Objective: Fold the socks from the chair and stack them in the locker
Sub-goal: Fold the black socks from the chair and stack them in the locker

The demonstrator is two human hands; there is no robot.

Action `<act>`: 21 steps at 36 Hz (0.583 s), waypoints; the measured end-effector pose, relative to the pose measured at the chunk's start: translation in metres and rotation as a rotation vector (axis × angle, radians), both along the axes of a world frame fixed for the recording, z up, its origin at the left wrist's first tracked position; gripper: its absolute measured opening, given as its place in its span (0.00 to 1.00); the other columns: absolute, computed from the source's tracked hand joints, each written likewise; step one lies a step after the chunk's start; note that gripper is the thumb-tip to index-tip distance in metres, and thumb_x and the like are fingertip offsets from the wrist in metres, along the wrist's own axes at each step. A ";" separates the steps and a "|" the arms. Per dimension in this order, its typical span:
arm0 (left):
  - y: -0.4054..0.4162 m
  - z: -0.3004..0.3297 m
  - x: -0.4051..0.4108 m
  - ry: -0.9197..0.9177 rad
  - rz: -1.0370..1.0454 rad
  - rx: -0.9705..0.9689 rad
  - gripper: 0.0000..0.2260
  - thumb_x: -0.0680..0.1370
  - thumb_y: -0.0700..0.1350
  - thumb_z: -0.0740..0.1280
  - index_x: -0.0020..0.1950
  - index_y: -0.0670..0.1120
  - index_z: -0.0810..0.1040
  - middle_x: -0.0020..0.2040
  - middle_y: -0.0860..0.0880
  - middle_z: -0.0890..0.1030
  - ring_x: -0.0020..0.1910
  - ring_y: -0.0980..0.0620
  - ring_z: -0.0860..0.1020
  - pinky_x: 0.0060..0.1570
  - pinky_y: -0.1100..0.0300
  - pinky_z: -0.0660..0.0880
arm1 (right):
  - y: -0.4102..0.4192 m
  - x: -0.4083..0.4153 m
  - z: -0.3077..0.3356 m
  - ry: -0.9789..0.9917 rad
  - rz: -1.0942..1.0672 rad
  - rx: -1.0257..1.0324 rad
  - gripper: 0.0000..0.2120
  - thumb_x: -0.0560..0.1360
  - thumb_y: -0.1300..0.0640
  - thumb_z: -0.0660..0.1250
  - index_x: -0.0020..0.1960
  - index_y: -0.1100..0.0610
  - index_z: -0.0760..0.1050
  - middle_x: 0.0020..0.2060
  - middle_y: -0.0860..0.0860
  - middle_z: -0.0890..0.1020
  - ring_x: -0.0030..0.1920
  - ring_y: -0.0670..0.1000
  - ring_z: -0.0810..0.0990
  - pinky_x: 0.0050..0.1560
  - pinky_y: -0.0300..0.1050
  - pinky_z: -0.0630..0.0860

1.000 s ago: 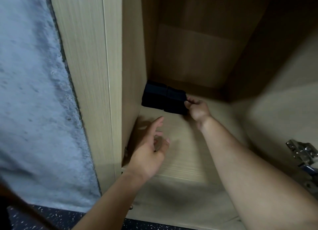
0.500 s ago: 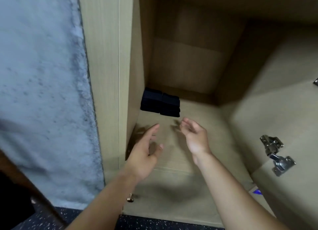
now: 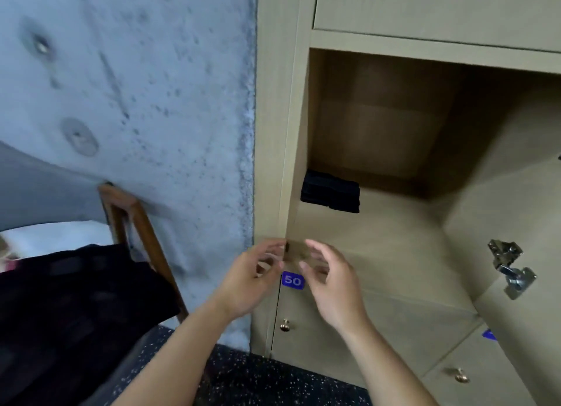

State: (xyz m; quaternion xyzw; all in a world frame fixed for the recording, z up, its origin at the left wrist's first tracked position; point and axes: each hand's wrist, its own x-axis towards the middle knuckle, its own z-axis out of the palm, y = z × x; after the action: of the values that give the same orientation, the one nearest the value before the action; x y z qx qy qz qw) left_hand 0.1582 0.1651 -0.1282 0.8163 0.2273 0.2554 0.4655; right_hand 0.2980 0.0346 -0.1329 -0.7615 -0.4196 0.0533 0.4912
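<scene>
Head view: both hands are loosely curled and hold nothing, the left hand (image 3: 252, 276) and right hand (image 3: 329, 279) just outside the locker (image 3: 394, 244). The folded socks (image 3: 331, 191) sit in its back left corner. The pile looks uneven, so another pair dropped on top could slide off. The chair (image 3: 136, 223) is at the left.
</scene>
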 end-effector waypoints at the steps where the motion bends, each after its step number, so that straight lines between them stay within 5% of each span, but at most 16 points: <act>1: 0.000 0.002 -0.012 0.007 0.028 0.016 0.17 0.82 0.42 0.68 0.68 0.58 0.74 0.58 0.57 0.81 0.56 0.63 0.78 0.53 0.68 0.74 | 0.001 -0.009 0.000 0.012 0.023 0.006 0.19 0.78 0.54 0.73 0.68 0.44 0.77 0.59 0.39 0.80 0.59 0.36 0.78 0.59 0.39 0.78; 11: -0.011 -0.008 -0.128 0.015 0.308 0.097 0.18 0.81 0.43 0.69 0.69 0.58 0.76 0.57 0.59 0.80 0.54 0.61 0.78 0.54 0.61 0.76 | 0.022 -0.075 -0.004 0.127 0.223 0.017 0.18 0.78 0.54 0.73 0.67 0.45 0.77 0.60 0.37 0.79 0.59 0.37 0.78 0.61 0.42 0.78; 16: -0.022 -0.008 -0.168 0.014 0.400 0.137 0.20 0.81 0.40 0.69 0.68 0.60 0.75 0.58 0.60 0.79 0.58 0.56 0.77 0.50 0.71 0.73 | 0.032 -0.103 0.001 0.147 0.342 0.008 0.20 0.78 0.55 0.73 0.68 0.45 0.75 0.58 0.35 0.78 0.59 0.40 0.78 0.61 0.43 0.78; 21: -0.027 -0.014 -0.199 0.003 0.564 0.169 0.19 0.80 0.42 0.70 0.69 0.57 0.77 0.58 0.61 0.79 0.59 0.58 0.77 0.53 0.68 0.73 | 0.044 -0.126 0.003 0.103 0.435 0.007 0.19 0.79 0.54 0.72 0.67 0.41 0.74 0.56 0.34 0.77 0.60 0.39 0.78 0.61 0.45 0.79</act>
State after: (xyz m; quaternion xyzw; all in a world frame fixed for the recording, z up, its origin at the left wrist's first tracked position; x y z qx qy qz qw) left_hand -0.0411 0.1378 -0.1419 0.7572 0.4239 0.3913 0.3062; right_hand 0.1717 0.0785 -0.1301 -0.6475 -0.5487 0.1954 0.4914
